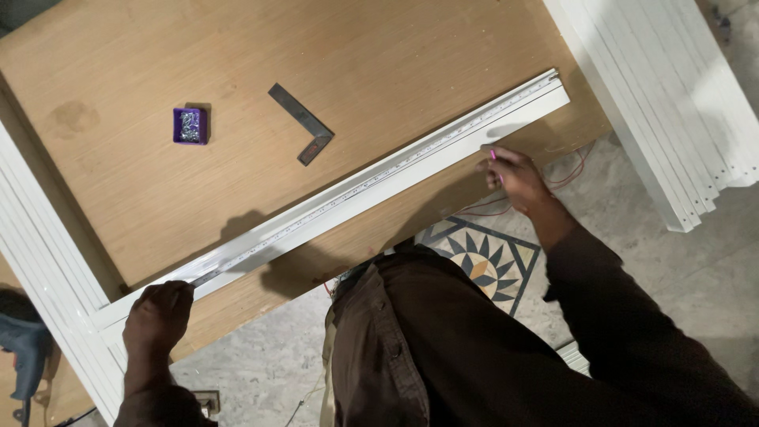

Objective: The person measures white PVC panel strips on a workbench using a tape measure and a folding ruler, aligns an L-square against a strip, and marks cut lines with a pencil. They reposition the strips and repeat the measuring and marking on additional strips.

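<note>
A long white strip (443, 154) lies diagonally across the wooden table (371, 55), with a metal ruler (348, 190) laid along its upper edge. My left hand (158, 316) grips the near left end of the ruler and strip, fingers closed over them. My right hand (512, 175) rests at the strip's lower edge toward the far end, pinching a small pink pen whose tip touches the strip.
A dark metal try square (304, 124) and a small purple box of screws (190, 125) lie on the table beyond the strip. Stacks of white strips stand at right (672, 95) and left (39, 245). Red wires (565, 178) trail by the table edge. A patterned floor tile (482, 257) lies below.
</note>
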A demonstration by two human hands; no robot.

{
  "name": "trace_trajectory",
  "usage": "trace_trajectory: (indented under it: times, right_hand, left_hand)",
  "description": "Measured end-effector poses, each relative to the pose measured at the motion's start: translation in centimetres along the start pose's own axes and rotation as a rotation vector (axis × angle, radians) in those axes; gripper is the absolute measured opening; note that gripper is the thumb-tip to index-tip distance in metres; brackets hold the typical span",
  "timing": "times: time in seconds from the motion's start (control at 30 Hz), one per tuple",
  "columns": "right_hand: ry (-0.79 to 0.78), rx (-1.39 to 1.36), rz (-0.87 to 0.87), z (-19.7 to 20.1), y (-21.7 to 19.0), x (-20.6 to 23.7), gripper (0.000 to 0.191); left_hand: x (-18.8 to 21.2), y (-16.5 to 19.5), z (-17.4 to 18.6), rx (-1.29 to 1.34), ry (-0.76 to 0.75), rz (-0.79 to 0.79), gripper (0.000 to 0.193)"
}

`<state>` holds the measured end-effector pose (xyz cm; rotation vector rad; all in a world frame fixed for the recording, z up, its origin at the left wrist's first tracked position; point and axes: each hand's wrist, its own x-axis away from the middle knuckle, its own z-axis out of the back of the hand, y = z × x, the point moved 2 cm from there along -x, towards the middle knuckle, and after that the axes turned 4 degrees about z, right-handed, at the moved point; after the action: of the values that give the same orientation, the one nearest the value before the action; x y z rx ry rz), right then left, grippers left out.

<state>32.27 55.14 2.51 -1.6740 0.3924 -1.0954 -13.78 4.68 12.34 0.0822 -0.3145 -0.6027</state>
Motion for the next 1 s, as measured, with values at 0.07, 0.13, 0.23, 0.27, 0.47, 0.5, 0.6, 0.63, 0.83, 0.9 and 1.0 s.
trace_trajectory:
  times: [0.07, 0.13, 0.23, 0.27, 0.47, 0.5, 0.6, 0.63, 0.83, 0.9, 1.0]
  right_hand:
    - [0.036, -0.057, -0.06, 1.0, 0.5, 1.7, 0.047]
    - [0.004, -0.121, -0.049, 1.1, 1.0, 2.4, 0.047]
    - [-0.157, -0.361, 0.009, 0.7, 1.0, 2.3, 0.04]
    - [-0.221, -0.537, -0.039, 0.3, 0.8, 2.2, 0.043]
    - [-0.222, 0.131, 0.053, -5.6, -1.5, 1.3, 0.062]
    - [-0.126, 0.507, 0.103, -7.0, -2.1, 1.2, 0.057]
    - [-0.36, 1.167, 0.272, -14.1, -3.2, 0.5, 0.076]
    - [-0.388, 1.25, 0.48, -16.5, -3.6, 0.4, 0.085]
    - [-0.525, 1.587, 0.964, -25.3, -3.9, -1.2, 0.099]
    - [-0.58, 1.674, 0.949, -26.1, -3.2, -1.9, 0.098]
    - [-0.612, 1.592, 0.892, -27.3, -3.4, -1.9, 0.091]
  left_hand:
    - [-0.5, 0.0, -0.3, -0.045, -0.011, -0.005, 0.024]
    - [-0.8, -0.3, -0.5, -0.074, -0.036, 0.019, 0.025]
    - [-1.3, -0.6, -1.2, -0.053, -0.049, 0.037, 0.026]
    - [-1.5, -0.6, -1.4, -0.033, -0.036, 0.009, 0.026]
    - [-2.4, -1.0, -2.9, -0.004, -0.008, -0.003, 0.026]
    - [-2.6, -1.0, -3.1, -0.017, -0.007, -0.01, 0.026]
    - [-2.7, -1.2, -3.6, 0.037, 0.001, -0.025, 0.023]
    - [-2.8, -1.3, -3.7, 0.039, -0.007, -0.029, 0.023]
    - [-4.4, -2.3, -4.9, 0.08, -0.008, -0.041, 0.024]
    - [-5.1, -2.9, -5.4, 0.055, -0.011, -0.014, 0.024]
    - [-6.1, -3.5, -6.2, 0.033, -0.046, -0.034, 0.027]
